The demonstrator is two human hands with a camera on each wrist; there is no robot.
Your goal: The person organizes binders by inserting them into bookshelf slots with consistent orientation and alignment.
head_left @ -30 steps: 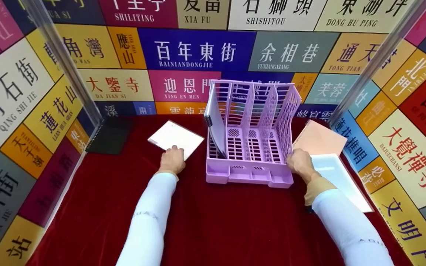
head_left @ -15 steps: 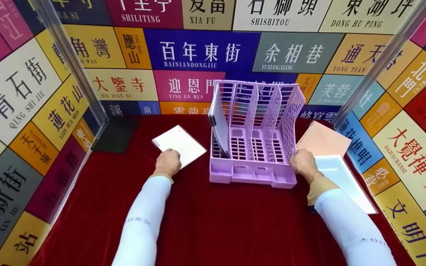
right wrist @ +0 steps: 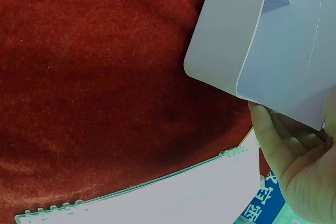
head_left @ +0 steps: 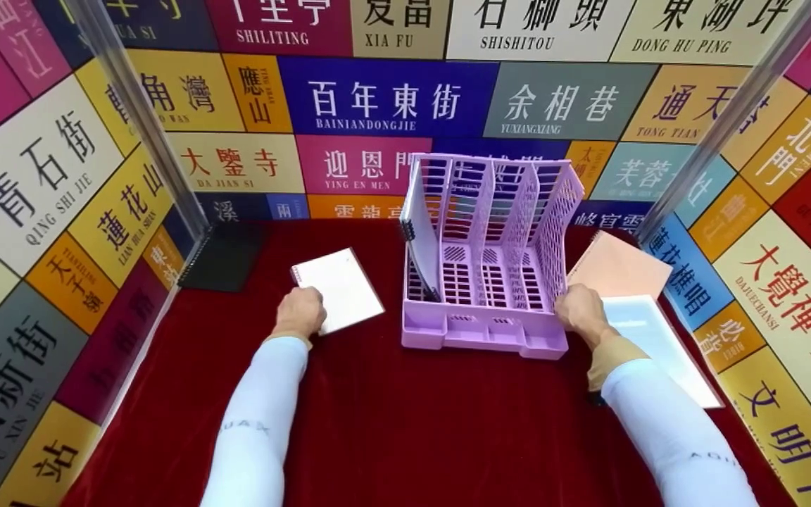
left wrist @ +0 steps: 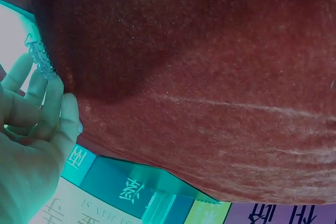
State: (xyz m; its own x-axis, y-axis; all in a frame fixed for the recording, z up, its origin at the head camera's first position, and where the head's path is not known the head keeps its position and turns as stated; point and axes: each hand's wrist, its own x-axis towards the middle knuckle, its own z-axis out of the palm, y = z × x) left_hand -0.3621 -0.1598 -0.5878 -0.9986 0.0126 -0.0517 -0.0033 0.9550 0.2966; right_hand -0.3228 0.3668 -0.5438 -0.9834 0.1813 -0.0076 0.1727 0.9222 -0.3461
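Two hands are at work above the red cloth [head_left: 391, 436] in the head view: the left hand [head_left: 300, 312] pinches the left side of a white notebook [head_left: 349, 292], which lies left of the purple file rack [head_left: 483, 338]; the right hand [head_left: 581, 310] grips the rack's right front side. Left wrist view — bent fingers [left wrist: 52, 100] at the notebook's spiral binding [left wrist: 41, 59]. Right wrist view — fingers curled against the rack's edge, near a pale spiral-bound pad [right wrist: 157, 198].

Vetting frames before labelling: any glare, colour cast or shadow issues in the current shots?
Head: small glare streak on the pale blue pad; left wrist: cyan cast over the left hand, soft dark shadow on the red cloth; right wrist: purple rack looks washed out to grey, spiral-bound pages at the bottom nearly white.
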